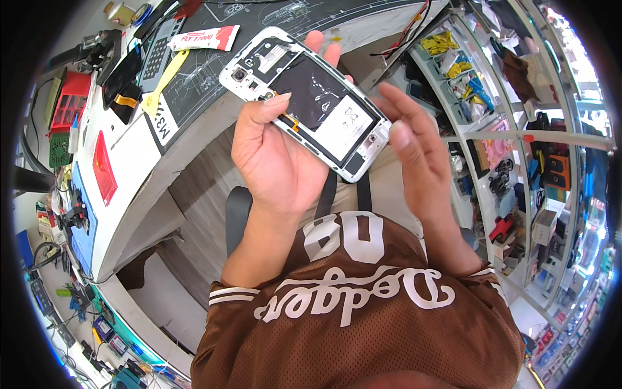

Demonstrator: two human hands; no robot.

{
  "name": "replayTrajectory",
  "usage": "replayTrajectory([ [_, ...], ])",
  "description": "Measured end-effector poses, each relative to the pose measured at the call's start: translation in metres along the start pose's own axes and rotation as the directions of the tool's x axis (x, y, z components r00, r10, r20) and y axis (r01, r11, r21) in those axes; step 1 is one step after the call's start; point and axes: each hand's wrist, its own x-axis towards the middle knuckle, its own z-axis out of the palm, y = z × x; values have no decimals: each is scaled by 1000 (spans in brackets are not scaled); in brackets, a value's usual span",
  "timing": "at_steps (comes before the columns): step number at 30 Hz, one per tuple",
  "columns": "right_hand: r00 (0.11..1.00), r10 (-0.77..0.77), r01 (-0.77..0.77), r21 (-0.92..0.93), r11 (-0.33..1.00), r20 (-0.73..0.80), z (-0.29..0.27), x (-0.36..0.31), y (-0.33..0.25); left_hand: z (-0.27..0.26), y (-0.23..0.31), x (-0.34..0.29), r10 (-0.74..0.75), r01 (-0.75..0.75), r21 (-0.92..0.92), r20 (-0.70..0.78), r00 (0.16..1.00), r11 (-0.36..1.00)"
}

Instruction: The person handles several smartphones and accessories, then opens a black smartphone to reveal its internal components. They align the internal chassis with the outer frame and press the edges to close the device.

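A white-framed smartphone (311,97) with its back cover off lies tilted in my left hand (278,159). Its dark battery, a white label, the camera and a thin orange flex cable along one side are exposed. My left thumb presses on the near edge by that cable, while the fingertips come out past the far edge. Beside the phone's lower right corner is my right hand (424,155), thumb apart from its stretched fingers. It holds nothing that I can see, and whether the thumb tip touches the corner I cannot tell.
On the workbench (136,168) to the left are a red-and-white glue tube (206,39), a yellow pry tool (165,84), a dark phone screen part (123,81) and a red triangular piece (103,168). Shelves (466,136) with bagged parts and boxes stand close on the right.
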Motion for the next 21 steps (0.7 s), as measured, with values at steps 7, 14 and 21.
replayTrajectory([
  [7, 949, 308, -314, 148, 938, 61, -22, 2, 0, -4, 0, 1, -37, 39, -54, 35, 999, 998],
  [14, 950, 306, -313, 147, 938, 63, -25, 1, -1, -1, -3, 0, -51, 53, -64, 26, 998, 997],
  [21, 948, 305, -316, 192, 929, 85, -29, -1, 1, -2, -6, 1, -65, 68, -68, 42, 997, 995],
])
